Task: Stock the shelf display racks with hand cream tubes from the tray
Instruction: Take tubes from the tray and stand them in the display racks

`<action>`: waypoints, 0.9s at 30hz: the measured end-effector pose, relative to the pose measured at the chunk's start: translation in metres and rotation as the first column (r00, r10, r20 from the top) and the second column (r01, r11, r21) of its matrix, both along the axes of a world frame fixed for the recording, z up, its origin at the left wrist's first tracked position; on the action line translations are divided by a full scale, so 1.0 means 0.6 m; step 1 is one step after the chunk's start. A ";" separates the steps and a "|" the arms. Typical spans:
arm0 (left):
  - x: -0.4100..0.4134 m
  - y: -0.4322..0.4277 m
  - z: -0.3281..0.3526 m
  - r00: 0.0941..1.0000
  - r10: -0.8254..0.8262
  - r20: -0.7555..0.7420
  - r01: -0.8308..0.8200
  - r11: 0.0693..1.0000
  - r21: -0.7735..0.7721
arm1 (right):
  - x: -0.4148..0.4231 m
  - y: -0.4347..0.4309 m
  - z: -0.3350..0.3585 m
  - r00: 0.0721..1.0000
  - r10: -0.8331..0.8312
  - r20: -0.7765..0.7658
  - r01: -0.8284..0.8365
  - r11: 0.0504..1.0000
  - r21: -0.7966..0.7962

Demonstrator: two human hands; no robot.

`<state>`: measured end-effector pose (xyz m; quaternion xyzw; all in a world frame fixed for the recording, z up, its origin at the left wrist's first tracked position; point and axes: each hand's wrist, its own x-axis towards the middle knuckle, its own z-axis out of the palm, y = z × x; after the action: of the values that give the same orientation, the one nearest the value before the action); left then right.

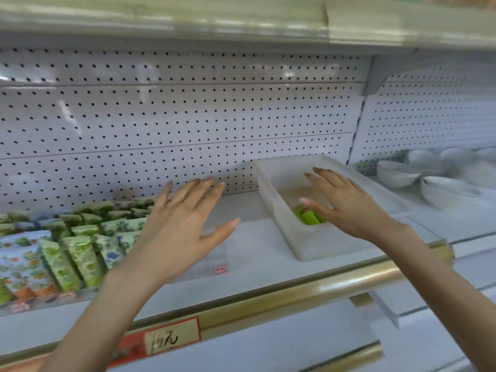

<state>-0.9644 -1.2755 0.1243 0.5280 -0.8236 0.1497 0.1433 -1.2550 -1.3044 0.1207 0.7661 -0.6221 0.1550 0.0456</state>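
right hand point(346, 202) spread, empty, over tray point(303, 245) | green tube point(308, 216) just below its thumb | left hand point(182, 224) spread, empty, farther left

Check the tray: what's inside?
Only green tubes show, at the near end of the tray; the count is unclear. The right hand is over the middle, so anything beneath it is hidden.

Right hand point(346, 202) over tray point(268, 191)
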 end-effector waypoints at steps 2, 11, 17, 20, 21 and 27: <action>-0.038 -0.019 -0.003 1.000 0.000 -0.008 0.000 1.000 0.015 | -0.040 -0.014 0.006 1.000 -0.013 0.010 0.013 1.000 0.003; -0.198 -0.093 -0.022 0.998 0.021 -0.067 -0.019 0.999 0.035 | -0.187 -0.099 -0.003 0.998 0.049 -0.029 -0.044 0.988 0.149; -0.250 -0.105 -0.021 0.986 0.046 -0.162 -0.031 0.995 0.093 | -0.194 -0.150 -0.019 0.993 0.114 -0.011 -0.099 0.904 0.416; -0.260 -0.110 -0.023 0.983 0.026 -0.184 -0.014 0.998 0.068 | -0.189 -0.171 -0.038 0.980 0.060 -0.191 0.052 0.845 0.532; -0.262 -0.112 -0.023 0.982 0.017 -0.187 -0.007 0.999 0.051 | -0.188 -0.173 -0.043 0.966 0.054 -0.253 0.097 0.832 0.547; -0.259 -0.120 -0.023 0.970 -0.004 -0.244 0.033 0.993 0.113 | -0.180 -0.162 -0.042 0.924 0.060 -0.378 0.202 0.762 0.616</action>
<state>-1.1200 -1.3477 0.1107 0.5420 -0.8121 0.0342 0.2135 -1.3633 -1.4016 0.0955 0.7252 -0.6457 -0.2191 -0.0960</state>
